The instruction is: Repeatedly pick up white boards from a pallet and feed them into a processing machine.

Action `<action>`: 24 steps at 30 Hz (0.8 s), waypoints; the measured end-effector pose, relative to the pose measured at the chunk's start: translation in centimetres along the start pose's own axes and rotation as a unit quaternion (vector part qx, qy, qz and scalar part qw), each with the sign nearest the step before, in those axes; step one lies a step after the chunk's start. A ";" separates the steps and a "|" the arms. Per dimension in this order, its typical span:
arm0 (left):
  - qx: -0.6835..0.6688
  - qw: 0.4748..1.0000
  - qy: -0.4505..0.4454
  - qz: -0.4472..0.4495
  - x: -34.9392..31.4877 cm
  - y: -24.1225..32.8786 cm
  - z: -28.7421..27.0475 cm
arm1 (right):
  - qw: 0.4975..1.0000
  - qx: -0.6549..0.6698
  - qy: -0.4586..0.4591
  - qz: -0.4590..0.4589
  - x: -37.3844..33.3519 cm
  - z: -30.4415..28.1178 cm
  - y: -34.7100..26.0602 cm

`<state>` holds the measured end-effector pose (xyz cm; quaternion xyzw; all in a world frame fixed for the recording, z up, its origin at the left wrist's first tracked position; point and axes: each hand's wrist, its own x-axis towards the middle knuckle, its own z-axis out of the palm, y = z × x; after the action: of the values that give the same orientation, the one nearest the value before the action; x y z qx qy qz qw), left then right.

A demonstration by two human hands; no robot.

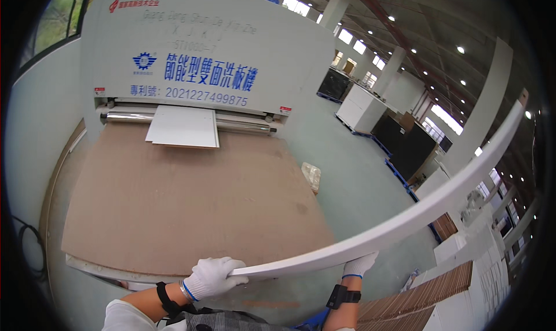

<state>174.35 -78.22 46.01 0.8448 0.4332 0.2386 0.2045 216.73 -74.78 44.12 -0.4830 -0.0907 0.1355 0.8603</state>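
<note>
While the left hand held the near end of one long white board in a closed grip, thumb on one side and fingers on the other, the right hand touched it farther along, from below. Both were gloved in white. The right hand's fingers were hidden behind the board, so how far that grip had closed could not be told. The board was off the tabletop, slanting up to the right past its near corner.

At the tabletop's far end, at least two overlapping white panels lay across one metal roller of one large pale machine. One plastic-wrapped bundle sat beside the right edge, its contents unclear. Farther off, at least two blue pallets carried stacks. One brown stack stood at the lower right.
</note>
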 end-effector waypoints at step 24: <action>-0.205 0.821 0.232 -0.480 -14.3 -12.9 2.8 | 0.815 -0.434 -0.376 0.073 -20.2 13.5 13.2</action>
<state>160.49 -83.52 33.43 0.3883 0.7595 0.3825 0.3549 191.75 -63.81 39.29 -0.7226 -0.4214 0.3156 0.4481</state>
